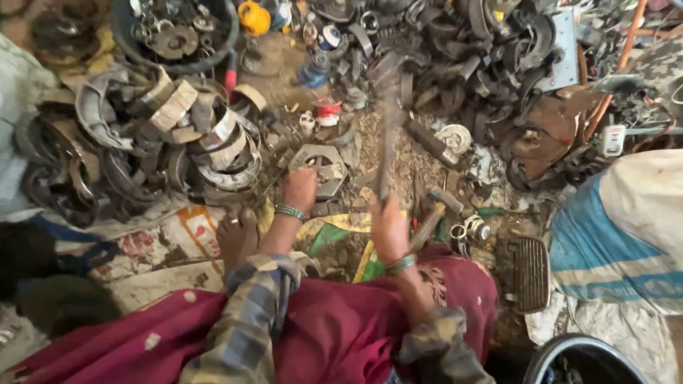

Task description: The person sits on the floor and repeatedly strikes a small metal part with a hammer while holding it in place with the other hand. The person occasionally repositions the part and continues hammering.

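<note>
My left hand rests on a grey hexagonal metal part lying on the dirty ground, pinning its near edge. In my right hand is the handle of a long tool, motion-blurred, its head raised above the ground beyond the hexagonal part. Both wrists carry green bangles and checked sleeves. My bare foot lies just left of my left forearm, on a printed sack.
A heap of curved brake shoes lies at the left. Dark scrap metal is piled across the back. A black tub holds parts. A white and blue sack is at the right, a ribbed pedal near it.
</note>
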